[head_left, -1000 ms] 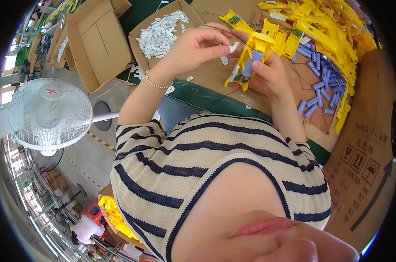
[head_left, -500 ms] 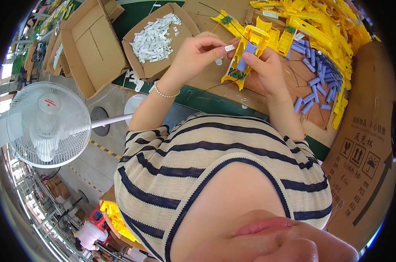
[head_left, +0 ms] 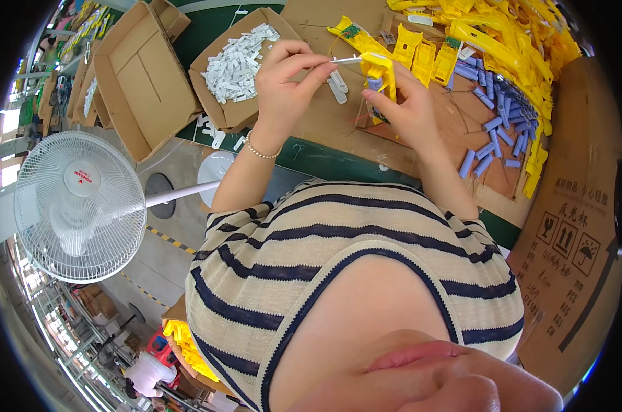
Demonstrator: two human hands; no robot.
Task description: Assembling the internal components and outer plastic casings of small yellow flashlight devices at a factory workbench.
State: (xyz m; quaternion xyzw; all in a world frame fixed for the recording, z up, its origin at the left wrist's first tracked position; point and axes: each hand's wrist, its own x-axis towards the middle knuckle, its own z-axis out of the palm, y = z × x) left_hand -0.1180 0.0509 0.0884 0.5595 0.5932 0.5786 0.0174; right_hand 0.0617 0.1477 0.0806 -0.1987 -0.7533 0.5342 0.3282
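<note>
My right hand [head_left: 408,106] grips a yellow plastic housing [head_left: 386,69], turned so that its side faces me. Part of a purple cylindrical cell [head_left: 374,83] shows inside it. Between the thumb and fingers of my left hand [head_left: 294,74] is a thin white plastic strip [head_left: 346,60]; its far end meets the housing's left edge, and I cannot make out whether it sits in it. Below the strip, loose white plastic pieces [head_left: 337,88] lie on the cardboard-covered table. More yellow housings [head_left: 420,55], some with a green circuit board [head_left: 351,31], rest beyond my right hand.
A cardboard tray of white pieces [head_left: 239,65] stands left of my left hand, beside an open carton [head_left: 143,75]. Purple cells [head_left: 496,130] and a heap of yellow housings [head_left: 503,34] spread at the right. A large carton [head_left: 565,206] borders the right; a fan [head_left: 81,206] stands left.
My right hand has tipped the yellow housing onto its side, largely hiding the cell. My left hand has shifted up and left, with the white strip now seen edge-on against the housing.
</note>
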